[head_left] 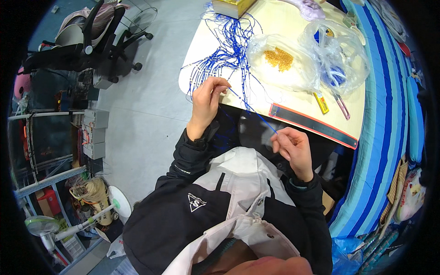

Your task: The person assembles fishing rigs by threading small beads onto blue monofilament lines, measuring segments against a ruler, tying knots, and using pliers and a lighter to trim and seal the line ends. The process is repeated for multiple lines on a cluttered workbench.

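A thin blue cord (pixel 259 116) with small light beads near one end runs taut between my two hands, over the table's near edge. My left hand (pixel 206 101) pinches its upper end beside the bundle. In a pinch over my lap, my right hand (pixel 294 145) grips the lower end. Behind them, a bundle of beaded blue cords (pixel 236 46) fans out over the pale table (pixel 195 50). Gold beads (pixel 278 59) lie on an open clear plastic bag (pixel 259 50), right of the bundle.
A yellow box (pixel 233 7) sits on the bundle's far end. Near the table's front edge lie a dark ruler with red edges (pixel 314 126), a small yellow packet (pixel 321 103) and a pink-handled cutter (pixel 342 107). Blue-striped bedding (pixel 380 114) borders the right; an office chair (pixel 87 50) stands left.
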### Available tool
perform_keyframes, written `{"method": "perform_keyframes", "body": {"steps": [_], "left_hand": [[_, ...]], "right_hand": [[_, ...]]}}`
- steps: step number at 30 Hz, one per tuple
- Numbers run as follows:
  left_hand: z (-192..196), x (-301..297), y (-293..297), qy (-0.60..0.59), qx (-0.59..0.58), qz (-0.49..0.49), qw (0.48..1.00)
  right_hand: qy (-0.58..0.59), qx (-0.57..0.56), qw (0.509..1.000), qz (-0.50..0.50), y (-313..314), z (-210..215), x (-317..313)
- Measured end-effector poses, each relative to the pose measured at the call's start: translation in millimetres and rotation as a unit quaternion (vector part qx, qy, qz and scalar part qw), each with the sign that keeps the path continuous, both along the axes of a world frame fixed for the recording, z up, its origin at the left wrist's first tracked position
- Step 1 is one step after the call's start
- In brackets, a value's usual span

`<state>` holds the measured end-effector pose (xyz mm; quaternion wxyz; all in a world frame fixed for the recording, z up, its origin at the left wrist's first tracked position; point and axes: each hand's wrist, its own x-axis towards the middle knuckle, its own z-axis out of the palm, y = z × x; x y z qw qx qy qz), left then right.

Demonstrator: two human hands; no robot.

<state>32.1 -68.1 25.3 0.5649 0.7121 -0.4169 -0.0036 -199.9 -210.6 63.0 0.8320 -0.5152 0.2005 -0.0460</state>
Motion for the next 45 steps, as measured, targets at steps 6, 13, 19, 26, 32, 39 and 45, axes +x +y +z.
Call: {"method": "perform_keyframes", "body": {"steps": [6,13,19,26,32,39,45], "left_hand": [[1,-1,-3,-0.032,0.005,0.005,0.999],[31,-26,-15,-0.108,0.05,-0.084,0.989],[43,-79,-32,0.088,0.089,-0.322,0.938],[47,-70,-19,0.005,0.022,-0.166,0.986],[43,-80,-22,0.033,0.017,-0.177,0.984],[41,-80,-23,0.017,0.06,-0.228,0.972],[46,-104,-41,0.145,0.041,-0.359,0.921]], "right_hand": [[-0.024,-0.048,0.995,-0.078,-12,-7,-19],[-0.02,0.087,0.994,-0.058,-9,-1,-17],[0.004,0.032,0.997,-0.073,-5,18,-15],[0.049,-0.123,0.991,-0.021,-16,20,-36],[-0.188,0.122,0.96,-0.169,-15,-7,-35],[-0.208,0.121,0.943,-0.23,-5,-13,-33],[-0.187,0.07,0.957,-0.21,2,-6,-33]]}}
